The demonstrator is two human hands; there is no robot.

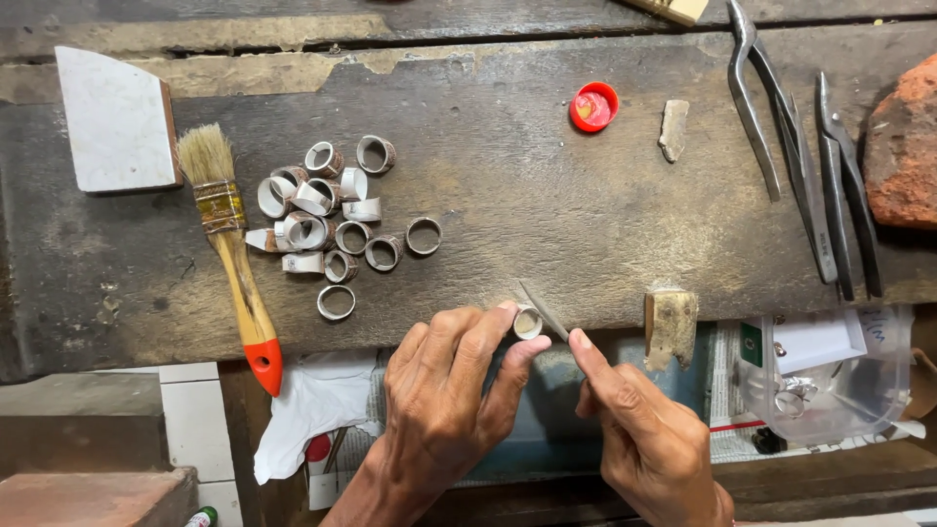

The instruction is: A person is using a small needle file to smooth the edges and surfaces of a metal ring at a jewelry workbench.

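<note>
1. The red brick [903, 146] is cut off by the right edge
2. The pale block [673, 9] runs off the top edge
3. Both forearms leave the bottom edge
4. The thin file [543, 308] disappears behind the right hand [649, 444]
5. What lies in the clear plastic tub [839, 390] is too small to tell
6. The small bottle [202, 517] is cropped at the bottom

- A clear, soft plastic bag [830, 385] lies to the right of the right hand [649, 444], holding small silvery pieces.
- A white rectangular card [815, 340] with a small green label [751, 344] at its left edge sits against the bag's upper part, up and right of that hand.
</note>
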